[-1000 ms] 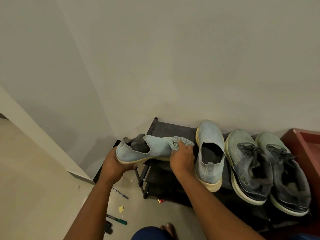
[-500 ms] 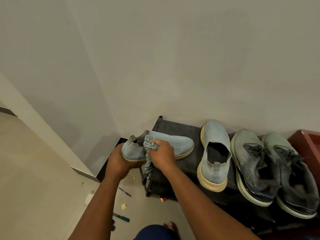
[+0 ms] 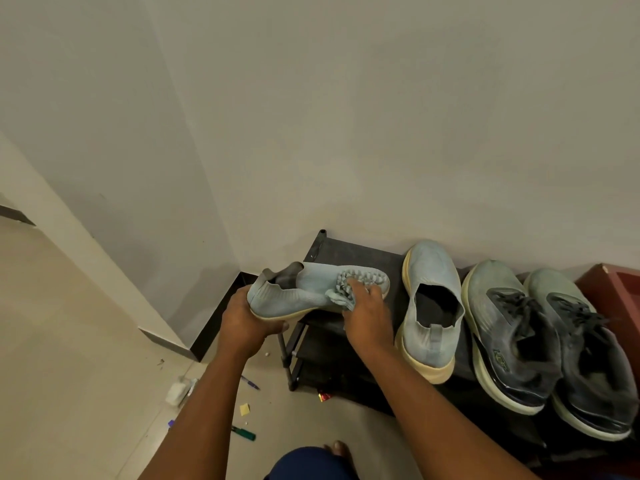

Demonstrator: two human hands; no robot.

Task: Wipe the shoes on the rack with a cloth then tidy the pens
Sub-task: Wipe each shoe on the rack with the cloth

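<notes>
Knit shoe: a pale blue slip-on shoe point(image 3: 301, 289) is lifted off the rack and held on its side over the rack's left end, heel toward the person's left, so its upper faces the cloth.
Left hand: the left hand point(image 3: 246, 318) cups the heel and cream sole from below, fingers curled round them; this looks meant to steady the shoe against the rubbing.
Right hand: the right hand point(image 3: 367, 313) holds a bunched blue-grey cloth point(image 3: 346, 287) and presses it onto the toe half of the upper.
Step in hand: wiping this first shoe, by my reading; the pens are not yet touched.
Rack: a dark shoe rack point(image 3: 349, 252) stands against the wall, its bare left corner just under the held shoe.
Waiting shoes: the matching slip-on point(image 3: 429, 306) sits on the top shelf, toe to the wall, with a pair of grey-green laced trainers point(image 3: 519, 334) just beside it on the right.
Pens: a blue pen point(image 3: 251, 383) and a green-capped pen point(image 3: 244, 434) lie on the floor tiles left of the rack, near a yellow scrap point(image 3: 245, 409) and a small white object point(image 3: 176, 393).
Red edge: a reddish-brown piece of furniture point(image 3: 613, 289) shows at the far right; what it is I cannot tell.
</notes>
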